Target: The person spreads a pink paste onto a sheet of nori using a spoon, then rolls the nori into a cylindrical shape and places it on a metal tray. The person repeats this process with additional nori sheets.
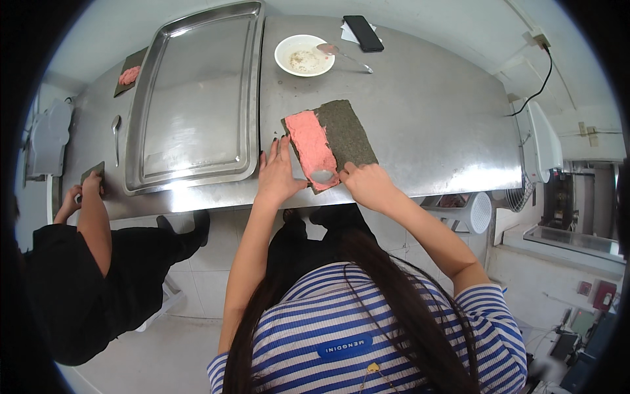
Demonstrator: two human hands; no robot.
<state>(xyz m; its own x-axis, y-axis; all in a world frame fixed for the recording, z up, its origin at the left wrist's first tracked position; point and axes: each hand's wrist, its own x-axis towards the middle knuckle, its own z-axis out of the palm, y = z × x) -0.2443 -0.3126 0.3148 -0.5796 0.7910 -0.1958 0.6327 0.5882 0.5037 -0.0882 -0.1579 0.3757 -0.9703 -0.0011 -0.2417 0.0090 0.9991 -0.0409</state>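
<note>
Long dark hair hung over our blue-and-white striped shirt. Beyond it, close to the near edge of the steel table, lay a dark green sheet, its left half coated with pink paste. Our left hand reached out, fingers spread beside the sheet's left side, thumb toward its near corner. Our right hand slanted in from the right, fingers curled together, pinching a spoon against the paste. Farther off sat a white bowl; left, a steel tray.
</note>
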